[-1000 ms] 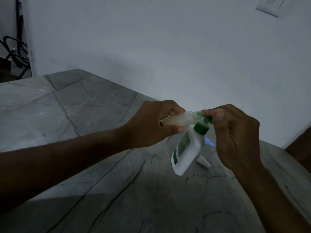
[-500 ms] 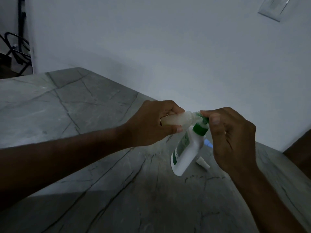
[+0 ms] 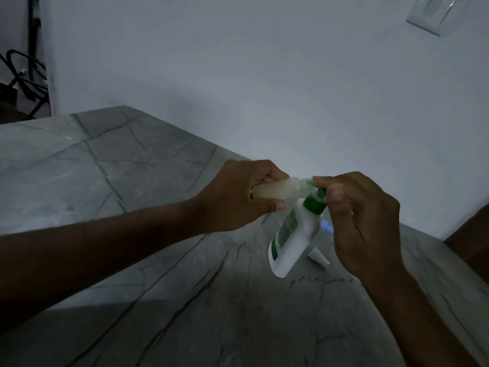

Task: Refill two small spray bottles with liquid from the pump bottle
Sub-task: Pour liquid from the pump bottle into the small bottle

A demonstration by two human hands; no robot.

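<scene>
Left hand is wrapped around a small spray bottle, fingers curled over the top and thumb tucked under, a firm grip that holds the little bottle almost on its side with its open mouth pointing right. The small bottle looks cloudy and pale, with whitish liquid inside. Its mouth sits right at the green nozzle of the pump bottle, touching or very nearly so; the dim light makes the exact joint hard to read.

Right hand is up at the green pump head, thumb and forefinger pinching the top of it, the other fingers loosely curled below. The pump bottle is white with a green label down its side, and it leans, base toward the camera on the grey marbled worktop, neck tipped up and away toward the hands.

Just behind the pump bottle, lying flat on the worktop, a small white cap or sprayer piece. A little bluish object peeks out between the bottle and the right hand; what it is cannot be told. Plain white wall behind, a wall plate at upper right.
</scene>
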